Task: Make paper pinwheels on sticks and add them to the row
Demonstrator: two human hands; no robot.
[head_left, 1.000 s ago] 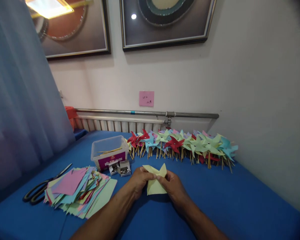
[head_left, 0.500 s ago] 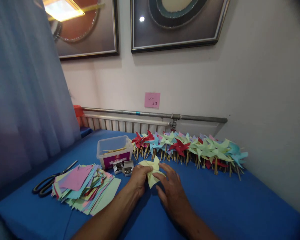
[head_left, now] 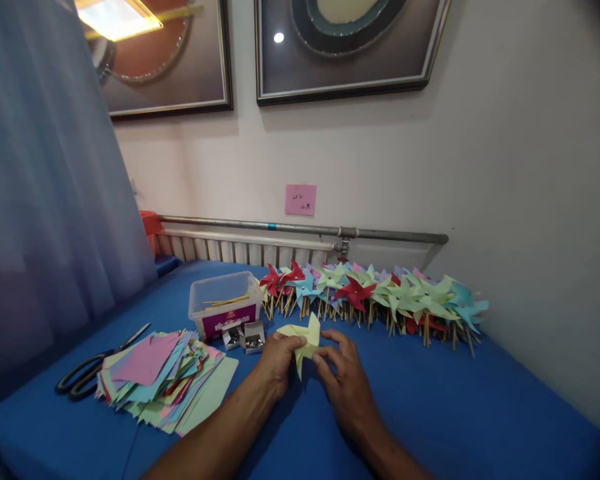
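Holding a pale yellow paper piece [head_left: 303, 337] just above the blue table [head_left: 430, 407], both hands pinch it at centre: left hand [head_left: 279, 360] closed on its left side w/ thumb and fingers, right hand [head_left: 343, 377] gripping lower right edge w/ fingertips, other fingers loosely curled. Paper judged v. light, thin, floppy, easily creased or torn; folded points already raised, so best held near the middle where the flaps meet, not at the tips. Nearby: stack of coloured paper squares [head_left: 165, 380], scissors [head_left: 87, 373] to its left, clear plastic tub [head_left: 225, 303] w/ purple label, text not legible; small open boxes of pins [head_left: 245, 337]; row of finished pinwheels [head_left: 375, 297] along the wall. Pink note [head_left: 301, 199] on wall bears handwriting, unreadable.
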